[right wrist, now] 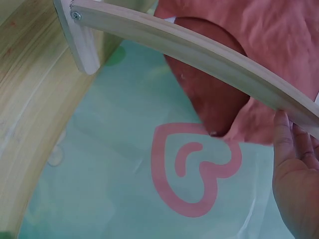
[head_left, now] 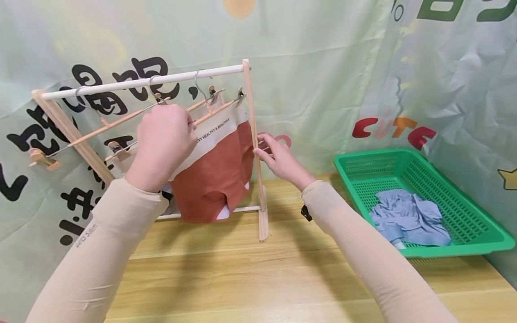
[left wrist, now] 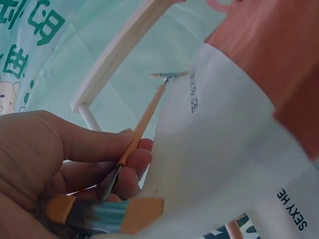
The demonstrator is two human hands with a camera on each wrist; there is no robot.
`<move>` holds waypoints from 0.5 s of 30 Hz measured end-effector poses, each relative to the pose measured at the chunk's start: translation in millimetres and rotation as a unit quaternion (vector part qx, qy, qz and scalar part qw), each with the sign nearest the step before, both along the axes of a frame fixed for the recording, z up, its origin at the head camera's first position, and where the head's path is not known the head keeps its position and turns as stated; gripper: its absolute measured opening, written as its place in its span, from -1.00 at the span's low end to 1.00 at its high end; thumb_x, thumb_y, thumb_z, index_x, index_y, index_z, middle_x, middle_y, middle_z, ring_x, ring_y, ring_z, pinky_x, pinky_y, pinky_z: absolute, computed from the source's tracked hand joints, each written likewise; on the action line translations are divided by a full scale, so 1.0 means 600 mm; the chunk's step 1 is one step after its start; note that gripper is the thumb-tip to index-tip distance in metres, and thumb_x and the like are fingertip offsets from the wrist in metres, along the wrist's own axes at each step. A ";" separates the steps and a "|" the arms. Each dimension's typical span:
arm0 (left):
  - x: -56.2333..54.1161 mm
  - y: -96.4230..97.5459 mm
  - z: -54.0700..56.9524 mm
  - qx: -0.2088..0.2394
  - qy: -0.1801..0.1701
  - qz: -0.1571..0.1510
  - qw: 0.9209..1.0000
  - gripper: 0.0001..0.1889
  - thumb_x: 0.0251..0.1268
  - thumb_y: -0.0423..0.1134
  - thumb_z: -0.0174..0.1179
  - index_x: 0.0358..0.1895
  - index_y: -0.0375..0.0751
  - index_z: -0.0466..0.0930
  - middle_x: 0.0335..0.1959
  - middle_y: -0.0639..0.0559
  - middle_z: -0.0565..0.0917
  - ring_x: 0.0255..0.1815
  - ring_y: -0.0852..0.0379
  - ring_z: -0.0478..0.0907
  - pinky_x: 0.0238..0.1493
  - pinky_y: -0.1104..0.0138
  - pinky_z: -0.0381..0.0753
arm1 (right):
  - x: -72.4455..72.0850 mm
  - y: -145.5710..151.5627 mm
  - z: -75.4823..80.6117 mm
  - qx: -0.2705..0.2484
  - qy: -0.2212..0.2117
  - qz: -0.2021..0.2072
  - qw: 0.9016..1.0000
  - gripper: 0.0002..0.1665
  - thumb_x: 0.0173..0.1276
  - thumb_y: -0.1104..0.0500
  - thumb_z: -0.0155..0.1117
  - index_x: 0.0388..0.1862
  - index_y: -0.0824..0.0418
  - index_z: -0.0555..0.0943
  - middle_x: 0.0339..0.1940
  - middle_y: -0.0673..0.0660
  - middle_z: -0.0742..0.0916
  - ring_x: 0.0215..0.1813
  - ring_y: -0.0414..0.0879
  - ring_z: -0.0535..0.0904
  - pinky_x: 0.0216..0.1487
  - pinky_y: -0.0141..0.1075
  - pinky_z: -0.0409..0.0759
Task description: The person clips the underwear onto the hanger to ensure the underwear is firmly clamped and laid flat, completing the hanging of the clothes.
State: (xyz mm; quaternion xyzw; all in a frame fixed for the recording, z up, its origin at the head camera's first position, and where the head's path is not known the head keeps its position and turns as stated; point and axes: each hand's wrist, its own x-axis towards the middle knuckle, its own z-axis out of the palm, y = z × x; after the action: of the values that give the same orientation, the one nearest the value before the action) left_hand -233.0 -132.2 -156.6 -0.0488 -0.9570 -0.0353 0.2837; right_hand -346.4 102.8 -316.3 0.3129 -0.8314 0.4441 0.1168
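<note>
On my head view the wooden rack (head_left: pixel 121 85) stands on the wood-grain table (head_left: pixel 226 278), its white top bar running between two posts. I see the person's left hand (head_left: pixel 165 139) in front of the rack, just below that bar, its back hiding part of what hangs there. The left wrist view gives me the grip: thumb and fingers pinch the slim rod of a hanger (left wrist: pixel 144 117), close beside its end clip (left wrist: pixel 144 214). Below this hanger, toward the rack's right post, hang the red-brown briefs (head_left: pixel 214 175); I can read some lettering on their white waistband (head_left: pixel 218 130).

I find the person's right hand (head_left: pixel 284 161) at the rack's right post, thumb and forefinger set a little apart, fingertips at the wood. The right wrist view shows some fingers partly behind the post, so I cannot tell whether they grip anything or only touch it.

Near the rack's left post I see another hanger on the bar, its rod (head_left: pixel 90 134) slanting. To the right of the rack sits a green basket (head_left: pixel 460 249) holding a crumpled blue garment (head_left: pixel 408 215). Behind the rack hangs a pale printed backdrop (head_left: pixel 311 89).
</note>
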 end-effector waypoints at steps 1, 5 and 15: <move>0.000 0.002 -0.001 0.001 0.003 0.000 1.000 -0.58 0.29 -0.38 -0.04 -0.78 -0.04 0.28 -0.72 0.07 0.27 -0.50 -0.21 0.47 -0.66 0.09 0.35 | 0.000 0.001 0.000 0.003 0.001 -0.003 1.000 -0.52 0.73 0.11 0.15 0.48 0.27 0.42 0.17 0.28 0.76 0.16 0.19 0.78 0.29 0.02 0.72; 0.002 0.004 -0.002 -0.002 0.010 0.001 1.000 -0.58 0.24 -0.40 -0.06 -0.80 -0.03 0.22 -0.75 0.10 0.21 -0.54 -0.20 0.44 -0.67 0.10 0.34 | 0.001 0.003 -0.001 0.006 0.008 -0.005 1.000 -0.52 0.73 0.10 0.15 0.47 0.28 0.43 0.16 0.29 0.77 0.17 0.18 0.78 0.30 0.02 0.71; 0.004 -0.008 0.000 0.004 -0.009 0.029 1.000 -0.69 0.18 -0.40 -0.09 -0.72 -0.12 0.31 -0.66 -0.11 0.44 -0.46 -0.40 0.56 -0.63 -0.06 0.49 | -0.001 0.000 -0.002 -0.013 0.010 0.000 1.000 -0.62 0.71 0.16 0.17 0.36 0.30 0.47 0.03 0.28 0.81 0.11 0.16 0.81 0.24 -0.01 0.75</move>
State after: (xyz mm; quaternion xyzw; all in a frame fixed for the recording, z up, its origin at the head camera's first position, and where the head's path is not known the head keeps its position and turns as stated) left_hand -230.3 -136.9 -156.5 -0.0194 -0.9603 -0.0310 0.2766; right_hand -346.8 102.8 -317.4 0.3158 -0.8242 0.4518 0.1297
